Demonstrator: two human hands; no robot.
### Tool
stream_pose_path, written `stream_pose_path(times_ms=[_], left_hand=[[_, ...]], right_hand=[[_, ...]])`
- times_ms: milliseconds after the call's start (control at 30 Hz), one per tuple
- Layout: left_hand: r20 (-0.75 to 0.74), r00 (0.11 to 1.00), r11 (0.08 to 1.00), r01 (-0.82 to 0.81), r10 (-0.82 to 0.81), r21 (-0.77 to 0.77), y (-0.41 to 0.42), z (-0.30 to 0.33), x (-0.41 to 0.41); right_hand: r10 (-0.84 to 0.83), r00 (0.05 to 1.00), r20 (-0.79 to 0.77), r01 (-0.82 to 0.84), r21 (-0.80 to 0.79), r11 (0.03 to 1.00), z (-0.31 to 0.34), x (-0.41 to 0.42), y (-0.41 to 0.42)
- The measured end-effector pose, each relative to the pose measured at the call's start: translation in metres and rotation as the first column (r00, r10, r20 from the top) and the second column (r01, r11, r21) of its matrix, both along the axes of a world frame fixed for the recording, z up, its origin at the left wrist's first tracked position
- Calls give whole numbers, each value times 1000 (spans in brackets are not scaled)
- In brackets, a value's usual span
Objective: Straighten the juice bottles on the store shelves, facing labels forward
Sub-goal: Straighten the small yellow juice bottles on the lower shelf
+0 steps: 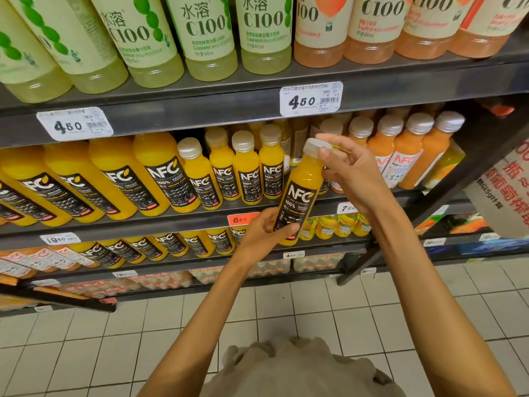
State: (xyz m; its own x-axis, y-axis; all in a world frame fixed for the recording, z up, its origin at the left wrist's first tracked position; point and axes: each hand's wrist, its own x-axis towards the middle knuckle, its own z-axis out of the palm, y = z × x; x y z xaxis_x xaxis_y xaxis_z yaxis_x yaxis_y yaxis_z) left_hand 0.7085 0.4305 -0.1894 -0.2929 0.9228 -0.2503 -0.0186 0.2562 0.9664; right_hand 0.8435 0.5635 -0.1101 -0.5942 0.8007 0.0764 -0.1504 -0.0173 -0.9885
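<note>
- Nearest: grey-green shirt (pixel 300 368) at the bottom; two bare arms reaching up over the white tiled floor (pixel 286 305).
- Left hand (pixel 263 229) curled round the bottom of the small orange juice bottle (pixel 299 193); thumb across the low edge of the black label.
- Right hand (pixel 347 176) up at the pale cap (pixel 315 147); fingertips pinching the cap and neck, thumb in front.
- Bottle held out in the air, in front of the middle shelf (pixel 400 200), tipped a bit to the right; label already facing out.
- Behind it, a gap in the row of small orange bottles (pixel 246 176), between them and the paler juice bottles (pixel 406 156) on the right; most likely the spot for it.
- To do it well: keep both holds firm; stand the bottle up straight; slide it in bottom first; no bumping the ones next door.
- Then: turn at the cap till the label looks straight out; line the front up with the row.
- Farthest up: green bottles (pixel 206 32) on the top shelf; white price tag (pixel 310 98) on its edge.
</note>
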Motion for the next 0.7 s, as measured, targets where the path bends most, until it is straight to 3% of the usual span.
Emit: stream_pose_path(times_ms=[233,467,700], left_hand=[[-38,994,988,-108,104,-112,50,-9,1],[250,918,935,-243,308,-259,72,-12,4],[373,811,883,-342,451,-322,83,-15,7]], right_hand=[[-22,992,128,-12,257,966,-5,-26,8],[-20,985,174,-25,254,967,-13,-32,24],[38,968,250,-110,281,953,-18,-33,32]])
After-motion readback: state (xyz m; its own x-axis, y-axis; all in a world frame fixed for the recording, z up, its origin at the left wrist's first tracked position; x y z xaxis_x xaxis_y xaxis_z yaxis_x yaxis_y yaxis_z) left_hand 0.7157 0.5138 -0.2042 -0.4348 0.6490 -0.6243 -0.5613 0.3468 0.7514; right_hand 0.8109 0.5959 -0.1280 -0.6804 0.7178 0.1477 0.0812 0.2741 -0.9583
